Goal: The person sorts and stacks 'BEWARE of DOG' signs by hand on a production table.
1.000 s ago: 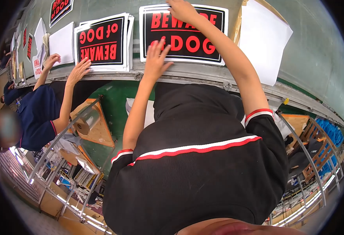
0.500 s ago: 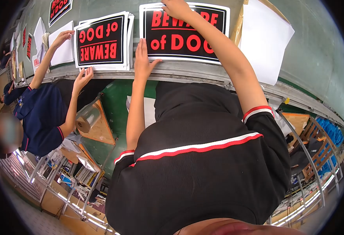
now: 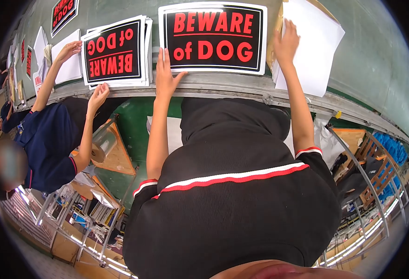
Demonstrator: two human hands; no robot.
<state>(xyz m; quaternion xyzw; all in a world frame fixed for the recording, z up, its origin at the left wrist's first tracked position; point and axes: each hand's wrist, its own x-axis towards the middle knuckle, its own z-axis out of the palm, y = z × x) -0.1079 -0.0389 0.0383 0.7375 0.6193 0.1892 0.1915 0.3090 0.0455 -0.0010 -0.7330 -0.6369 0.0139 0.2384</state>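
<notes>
A black "BEWARE of DOG" sign (image 3: 213, 66) with red letters and a white border lies flat before me on the table. At its left edge rests my left hand (image 3: 167, 79), fingers stretched out and thumb apart. My right hand (image 3: 287, 43) is over the left part of a stack of white sheets (image 3: 317, 51), to the right of the sign. Its fingers are extended, and no sheet is visibly pinched in them. Brown paper (image 3: 273, 46) shows along the stack's left side.
On my left a co-worker in a dark blue shirt (image 3: 50, 139) has both hands at a stack of similar signs (image 3: 113, 51). More signs (image 3: 64, 16) lie farther along the green table (image 3: 362, 60). A metal rail (image 3: 223, 86) runs along its near edge.
My right hand has moved from the sign's top edge rightward and down to the white sheets. My left hand stays at the sign's left edge.
</notes>
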